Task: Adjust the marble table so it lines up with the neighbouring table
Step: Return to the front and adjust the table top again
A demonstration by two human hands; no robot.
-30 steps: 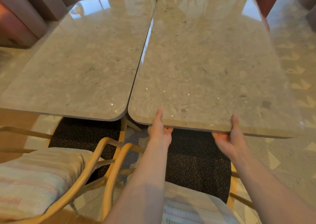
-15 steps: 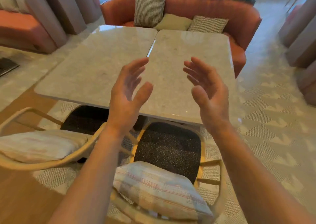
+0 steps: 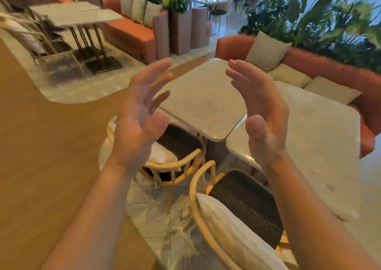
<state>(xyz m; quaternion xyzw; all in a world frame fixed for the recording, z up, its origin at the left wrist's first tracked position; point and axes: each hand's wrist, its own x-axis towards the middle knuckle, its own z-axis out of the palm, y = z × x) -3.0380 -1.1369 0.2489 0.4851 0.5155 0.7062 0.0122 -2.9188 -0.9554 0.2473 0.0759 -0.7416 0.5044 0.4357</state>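
Note:
Two pale marble tables stand side by side with a narrow seam between them. The marble table [image 3: 321, 137] on the right is the one I held a second ago; the neighbouring table [image 3: 202, 100] is on the left. My left hand [image 3: 142, 115] and my right hand [image 3: 261, 115] are raised in the air in front of the tables, palms facing each other, fingers spread, holding nothing. Neither hand touches a table. My right hand hides part of the seam and of the near edge of the right table.
Two rattan chairs with striped cushions, one on the left [image 3: 175, 164] and one on the right [image 3: 226, 224], stand at the near side. An orange sofa [image 3: 329, 65] with pillows lies behind the tables, planters [image 3: 181, 30] beyond. More tables [image 3: 78, 16] stand far left on a wooden floor [image 3: 41, 166].
My hands let go of the right table's near edge and rose, open, in front of me. The view has pulled back and swung left, so the tables now sit further right and away.

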